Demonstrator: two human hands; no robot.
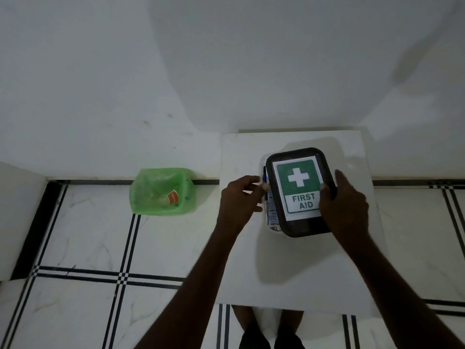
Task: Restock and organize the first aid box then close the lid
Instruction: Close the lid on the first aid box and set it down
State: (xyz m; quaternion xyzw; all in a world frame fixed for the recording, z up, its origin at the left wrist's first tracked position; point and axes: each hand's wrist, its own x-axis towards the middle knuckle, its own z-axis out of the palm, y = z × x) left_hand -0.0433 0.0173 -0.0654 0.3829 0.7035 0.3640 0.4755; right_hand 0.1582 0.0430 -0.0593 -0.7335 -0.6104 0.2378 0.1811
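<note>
Resting on table: first aid box (270,212), clear-walled, on the white table (289,268), near its far edge; packets labelled "ANTIS…" show through the left wall.
Lid: dark lid (299,230) with a green-cross "FIRST AID" label, lying over the box but shifted toward 3 o'clock, so the box's left side stays uncovered.
Right hand: right hand (344,205) grips the lid's 3 o'clock edge, thumb on the label, fingers curled over the rim.
Left hand: left hand (239,197) at the box's 9 o'clock side, fingers narrowed and touching the box wall; whether it pinches anything cannot be told.
Surroundings: green bin (161,192) on the tiled floor (83,238), well apart at 9 o'clock, holding wrappers.
Obstruction: lid and hands hide most of the contents.
</note>
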